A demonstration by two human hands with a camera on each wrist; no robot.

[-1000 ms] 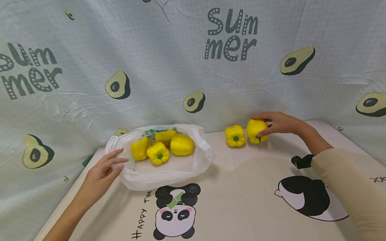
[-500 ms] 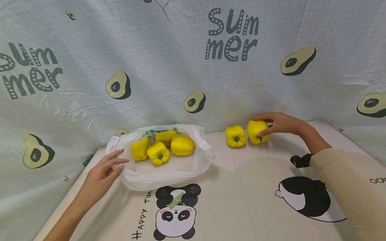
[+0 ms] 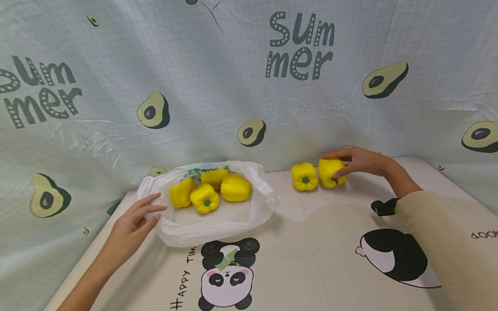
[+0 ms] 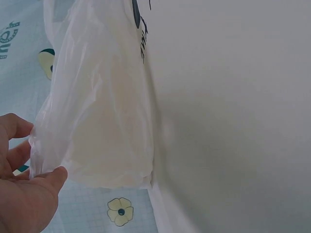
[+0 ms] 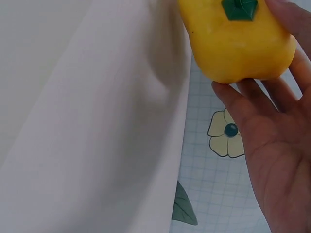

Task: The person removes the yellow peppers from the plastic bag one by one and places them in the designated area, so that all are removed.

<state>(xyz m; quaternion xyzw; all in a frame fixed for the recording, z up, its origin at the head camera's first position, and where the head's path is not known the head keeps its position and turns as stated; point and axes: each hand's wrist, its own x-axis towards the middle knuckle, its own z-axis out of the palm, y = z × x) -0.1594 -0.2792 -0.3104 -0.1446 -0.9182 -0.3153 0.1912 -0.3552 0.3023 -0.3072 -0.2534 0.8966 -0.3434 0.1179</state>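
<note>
My right hand (image 3: 362, 160) grips a yellow bell pepper (image 3: 330, 173) from above at the back right, thumb on its front near the green stem and fingers over its top. The right wrist view shows the same pepper (image 5: 238, 46) between thumb and fingertips. Just left of it sits another yellow bell pepper (image 3: 304, 177). My left hand (image 3: 130, 226) is at the left side of a white plastic bag (image 3: 210, 235) spread wide at its mouth. In the left wrist view, thumb and fingers pinch the bag's edge (image 4: 46, 141). Several yellow peppers (image 3: 205, 198) lie inside the bag.
A pale tablecloth (image 3: 303, 259) with printed pandas covers the table. Behind it hangs a light cloth curtain (image 3: 210, 86) printed with avocados, close to the bag and the loose peppers.
The right hand and its pepper have shifted slightly left, closer to the neighbouring pepper, and the right sleeve has moved left too. The left hand and bag stay put.
</note>
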